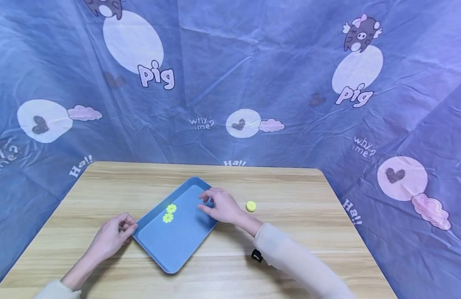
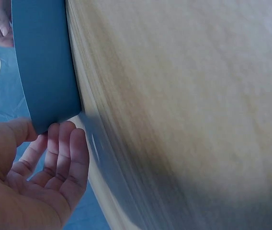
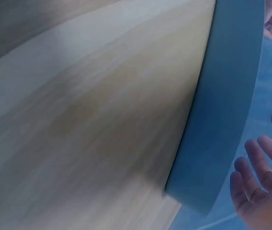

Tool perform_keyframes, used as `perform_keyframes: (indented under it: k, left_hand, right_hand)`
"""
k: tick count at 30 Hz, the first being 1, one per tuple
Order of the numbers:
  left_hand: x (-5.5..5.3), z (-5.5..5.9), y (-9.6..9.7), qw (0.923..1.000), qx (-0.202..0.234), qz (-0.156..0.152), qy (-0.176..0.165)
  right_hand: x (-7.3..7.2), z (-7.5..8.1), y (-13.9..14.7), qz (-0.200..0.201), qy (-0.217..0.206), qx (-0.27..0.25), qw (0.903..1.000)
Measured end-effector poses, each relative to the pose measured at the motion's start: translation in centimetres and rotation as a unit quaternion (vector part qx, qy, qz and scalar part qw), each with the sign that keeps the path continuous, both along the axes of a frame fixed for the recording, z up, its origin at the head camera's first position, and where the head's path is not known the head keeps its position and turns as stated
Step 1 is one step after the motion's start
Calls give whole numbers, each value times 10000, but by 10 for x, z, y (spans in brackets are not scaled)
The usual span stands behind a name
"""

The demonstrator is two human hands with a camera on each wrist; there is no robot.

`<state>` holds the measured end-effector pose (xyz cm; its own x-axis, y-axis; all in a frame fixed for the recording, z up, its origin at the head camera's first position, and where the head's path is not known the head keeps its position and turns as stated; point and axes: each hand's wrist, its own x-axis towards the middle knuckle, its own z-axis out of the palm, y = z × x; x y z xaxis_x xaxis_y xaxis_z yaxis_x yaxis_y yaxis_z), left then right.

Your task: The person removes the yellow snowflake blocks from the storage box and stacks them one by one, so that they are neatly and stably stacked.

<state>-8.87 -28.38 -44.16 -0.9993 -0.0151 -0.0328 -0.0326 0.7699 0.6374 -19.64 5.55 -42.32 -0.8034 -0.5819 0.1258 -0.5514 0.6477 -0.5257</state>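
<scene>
A blue rectangular tray lies slantwise on the wooden table. Inside it, along the far left wall, are two small yellow-green notched discs lying side by side. My left hand is at the tray's left corner; in the left wrist view its thumb and fingers pinch that corner. Over the tray's right end hovers my right hand, fingers apart and loosely bent. Nothing is in it, and the right wrist view shows its fingers beside the tray wall, apart from it.
To the right of my right hand, a thicker yellow notched disc sits on the table. A small black item shows beside the right sleeve, partly hidden by it. Blue printed cloth hangs behind the table and at both sides.
</scene>
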Motion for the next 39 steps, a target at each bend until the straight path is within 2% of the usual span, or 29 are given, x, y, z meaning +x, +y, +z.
perform_keyframes:
  k: [9, 14, 23, 32, 39]
  left_hand:
    - [0, -1, 0, 10000, -22, -7, 34]
    - [3, -1, 3, 10000, -47, 2, 66]
    - [8, -1, 5, 9999, -67, 39, 95]
    - [9, 0, 5, 10000, -29, 49, 6]
    - [8, 3, 4, 10000, -34, 11, 36]
  right_hand:
    - [-6, -10, -25, 291, 137, 432, 9986]
    - [-5, -17, -35, 382, 259, 783, 9959]
    - [-7, -25, -56, 551, 439, 1097, 9915]
    - [-11, -32, -72, 370, 323, 1314, 9901]
    - [-12, -29, -79, 309, 295, 1516, 9875]
